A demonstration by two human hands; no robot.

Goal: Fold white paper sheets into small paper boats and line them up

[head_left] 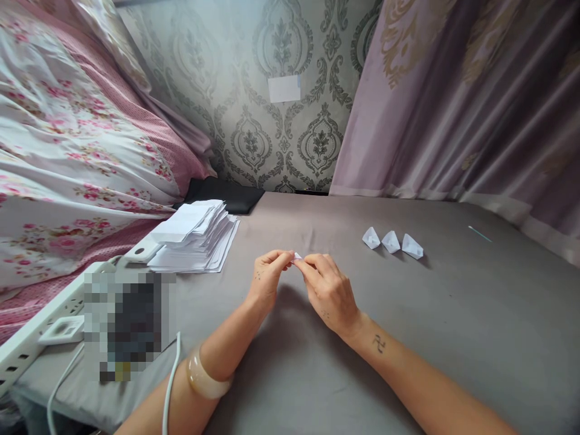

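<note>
White paper [298,257] pinched between left hand [266,275] and right hand [330,291], both closed on it — held above grey cloth [408,338], left of three folded pieces [391,242]. Creases best pressed evenly, edges kept aligned — paper mostly hidden by grip.

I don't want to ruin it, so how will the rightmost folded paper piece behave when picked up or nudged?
The rightmost folded paper piece is probably light, being small and seemingly paper. Its creased facets suggest some stiffness, though a hard pinch could crush it. Its angular sides probably make it likelier to slide than roll.
</note>
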